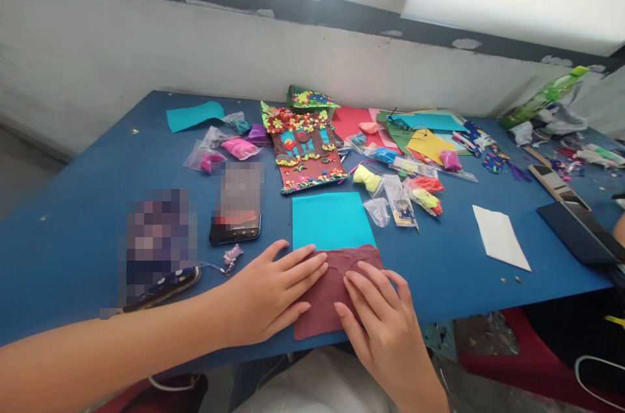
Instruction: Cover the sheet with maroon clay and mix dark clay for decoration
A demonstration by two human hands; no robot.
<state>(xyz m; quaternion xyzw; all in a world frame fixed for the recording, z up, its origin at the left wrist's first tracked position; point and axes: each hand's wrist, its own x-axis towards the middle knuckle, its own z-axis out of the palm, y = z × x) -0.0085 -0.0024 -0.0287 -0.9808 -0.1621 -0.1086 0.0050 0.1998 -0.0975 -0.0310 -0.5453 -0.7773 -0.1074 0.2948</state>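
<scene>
A thin, flattened sheet of brown modelling clay (325,312) covers the near part of a turquoise card (332,221) at the table's front edge. My left hand (273,289) lies on the clay's left side, fingers stretched out. On its right side rests my right hand (383,309), fingers spread and slightly bent, tips touching the surface. Faint ridges run across the clay between the hands. Just beyond the card stands a decorated clay piece (310,149) with a brown and turquoise house-like front and small colourful bits.
Two phones, one with a lit screen (237,204), lie left on the blue table (97,204). Pink clay packets (241,148) sit behind them. Coloured papers (356,126) and yellow clay (366,177) lie right of the decorated piece. White paper (500,237) and a green bottle (544,97) are farther right.
</scene>
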